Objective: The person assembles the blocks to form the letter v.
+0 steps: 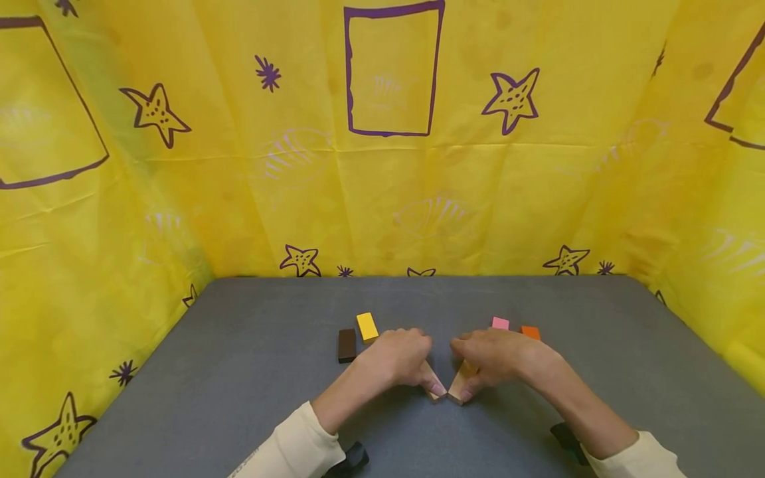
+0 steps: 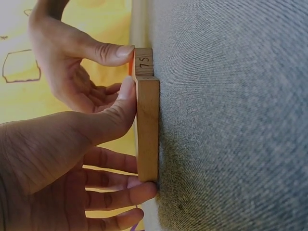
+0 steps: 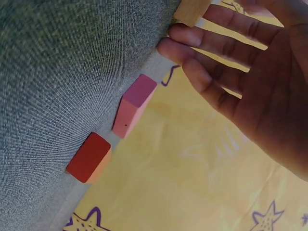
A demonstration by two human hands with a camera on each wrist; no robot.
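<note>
My left hand (image 1: pixel 397 358) pinches a plain wooden block (image 2: pixel 148 130) lengthwise, thumb near its close end and fingertips at the far end. The block lies on the grey tabletop. Opposite it, my right hand (image 1: pixel 499 358) grips a second wooden block (image 1: pixel 460 385) between thumb and fingers; its end carries the dark marking "75" in the left wrist view. Both blocks slant, their near corners meeting in a V that opens away from me. In the right wrist view only a corner of the right wooden block (image 3: pixel 191 10) shows, beside the fingertips.
Beyond the left hand lie a dark brown block (image 1: pixel 346 346) and a yellow block (image 1: pixel 367 327). Behind the right hand are a pink block (image 3: pixel 135 103) and an orange-red block (image 3: pixel 90 158). Yellow cloth (image 1: pixel 388 199) with purple drawings encloses the grey table (image 1: pixel 269 318) at the back and sides.
</note>
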